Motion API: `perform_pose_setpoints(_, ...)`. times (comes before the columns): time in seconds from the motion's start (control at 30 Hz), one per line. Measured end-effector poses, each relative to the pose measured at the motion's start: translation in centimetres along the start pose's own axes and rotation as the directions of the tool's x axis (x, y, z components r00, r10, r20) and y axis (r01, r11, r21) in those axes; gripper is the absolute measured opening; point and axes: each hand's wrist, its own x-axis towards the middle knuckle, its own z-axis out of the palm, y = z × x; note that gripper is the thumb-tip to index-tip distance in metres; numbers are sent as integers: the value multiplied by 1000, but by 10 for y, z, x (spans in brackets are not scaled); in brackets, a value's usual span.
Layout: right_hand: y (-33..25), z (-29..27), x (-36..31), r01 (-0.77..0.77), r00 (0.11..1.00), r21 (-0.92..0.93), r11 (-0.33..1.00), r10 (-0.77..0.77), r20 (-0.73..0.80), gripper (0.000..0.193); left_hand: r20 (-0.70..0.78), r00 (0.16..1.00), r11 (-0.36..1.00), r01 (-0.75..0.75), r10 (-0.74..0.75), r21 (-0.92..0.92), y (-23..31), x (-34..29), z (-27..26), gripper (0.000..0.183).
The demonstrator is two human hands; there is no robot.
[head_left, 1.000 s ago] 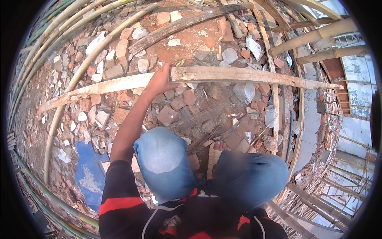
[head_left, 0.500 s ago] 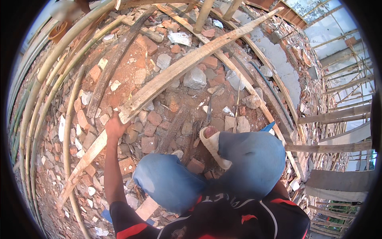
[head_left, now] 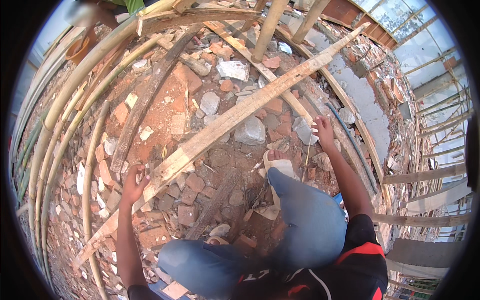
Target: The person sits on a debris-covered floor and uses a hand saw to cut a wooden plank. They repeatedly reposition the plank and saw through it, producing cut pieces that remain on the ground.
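Observation:
A long pale wooden plank (head_left: pixel 220 125) lies diagonally across the rubble, from lower left to upper right. My left hand (head_left: pixel 134 186) is at the plank's left edge, thumb and fingers apart and not wrapped round the wood. Whether its fingertips touch the plank I cannot tell. To the right, my right hand (head_left: pixel 324 132) hovers beside the plank with its fingers loosely spread, nothing seen in them. A thin stick (head_left: pixel 307 157) stands out of the rubble just below that hand. My sandalled foot (head_left: pixel 278 165) rests between the hands.
Broken bricks and concrete chunks (head_left: pixel 250 131) cover the ground. Bamboo poles (head_left: pixel 60 117) curve along the left, and a dark beam (head_left: pixel 150 95) lies near them. Upright posts (head_left: pixel 270 31) stand at the far side. Another person's green sleeve (head_left: pixel 134 5) shows at top left, near an orange bucket (head_left: pixel 77 50).
My left hand has let go of the plank and shifted slightly left and down. My right arm has come into view, reaching forward on the right. The plank has hardly moved.

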Motion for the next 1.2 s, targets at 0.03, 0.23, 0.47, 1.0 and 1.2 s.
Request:
perform_pose_setpoints(0.03,-7,8,32,-21,999,72,997,23,-28,54,11,1000,999,-24,24,23,17,15,2,55)
perform_pose_setpoints(0.23,-61,69,184,-109,961,499,860,220,-167,89,85,996,965,-46,25,258,154,92,49,87)
perform_pose_setpoints(0.47,-44,76,283,200,956,609,768,-17,-293,86,334,893,909,164,-302,382,149,109,84,93)
perform_pose_setpoints(1.0,-27,98,305,146,986,874,464,5,-167,51,442,849,953,217,-290,210,150,123,76,74)
perform_pose_setpoints(1.2,-36,61,277,28,998,887,460,37,-50,58,466,861,958,81,-206,275,158,108,68,75)
